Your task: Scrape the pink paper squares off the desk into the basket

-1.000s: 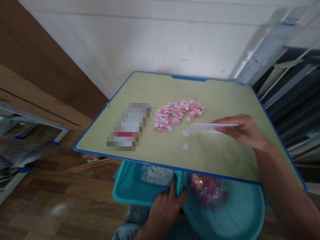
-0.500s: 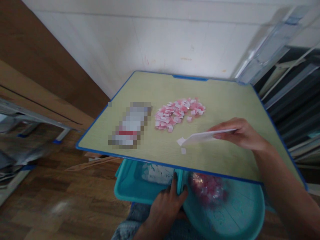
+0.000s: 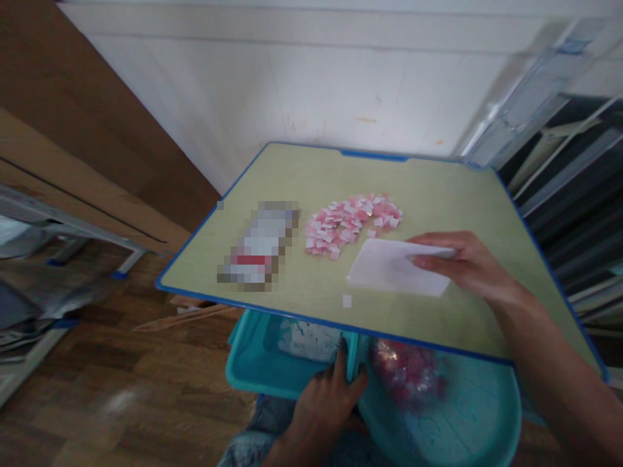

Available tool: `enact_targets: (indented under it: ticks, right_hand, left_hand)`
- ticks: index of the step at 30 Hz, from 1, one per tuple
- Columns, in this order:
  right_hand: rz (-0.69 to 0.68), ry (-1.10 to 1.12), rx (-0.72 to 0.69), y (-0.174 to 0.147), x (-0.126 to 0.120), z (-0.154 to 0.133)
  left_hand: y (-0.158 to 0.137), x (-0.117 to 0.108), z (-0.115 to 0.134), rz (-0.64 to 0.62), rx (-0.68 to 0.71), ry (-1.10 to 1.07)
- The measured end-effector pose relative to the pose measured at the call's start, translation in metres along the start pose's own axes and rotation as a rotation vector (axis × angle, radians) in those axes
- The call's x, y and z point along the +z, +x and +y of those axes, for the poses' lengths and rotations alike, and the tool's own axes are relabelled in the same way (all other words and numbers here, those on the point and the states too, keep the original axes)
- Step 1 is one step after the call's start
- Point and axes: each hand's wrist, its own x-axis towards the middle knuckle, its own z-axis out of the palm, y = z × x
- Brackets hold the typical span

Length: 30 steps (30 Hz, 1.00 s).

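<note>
My right hand (image 3: 467, 263) pinches a thin white card (image 3: 396, 269) by its right end, thumb on the near face. The card is tilted just above the light-green tabletop (image 3: 438, 188), its broad side toward me. One small pale square (image 3: 347, 301) lies just in front of the card's left end. Behind the card is a loose pile of small pink and white squares (image 3: 350, 224). Below the table edge, my left hand (image 3: 324, 399) grips the right rim of a teal rectangular tub (image 3: 246, 379), its fingers and thumb on either side.
A blurred-out rectangular object (image 3: 263, 240) lies on the table's left. Under the front edge, a round teal basin (image 3: 496, 415) holds a shiny clear bag of pink pieces (image 3: 409, 373). A white wall (image 3: 311, 84) stands behind; a metal frame (image 3: 131, 259) is at left.
My right hand has turned the card so its broad side shows. Of two loose squares near its tip, one is now out of sight; the other sits slightly left. My left hand stays put.
</note>
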Motion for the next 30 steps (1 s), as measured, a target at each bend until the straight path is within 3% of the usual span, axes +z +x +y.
enact_targets:
  ticks: [5,8,13,18,21,30]
  right_hand:
    - [0.167,0.114,0.200,0.001,-0.015,0.013]
    - [0.094,0.150,0.237,0.005,-0.003,0.011]
    - [-0.097,0.170,0.184,0.008,0.021,0.001]
    - [0.033,0.229,0.336,0.002,0.002,0.001]
    - [0.029,0.257,0.457,0.001,-0.007,0.004]
    - [-0.243,0.225,0.317,0.007,0.034,-0.004]
  left_hand:
    - [-0.001,-0.001,0.001,-0.021,-0.002,0.005]
    - [-0.001,-0.002,0.001,-0.016,-0.002,0.003]
    - [0.000,-0.003,0.001,-0.005,0.005,0.002]
    - [-0.002,0.000,0.001,0.066,0.007,0.010]
    - [-0.002,0.002,0.001,0.082,0.017,0.018]
    - [0.000,0.002,0.000,0.080,0.034,0.024]
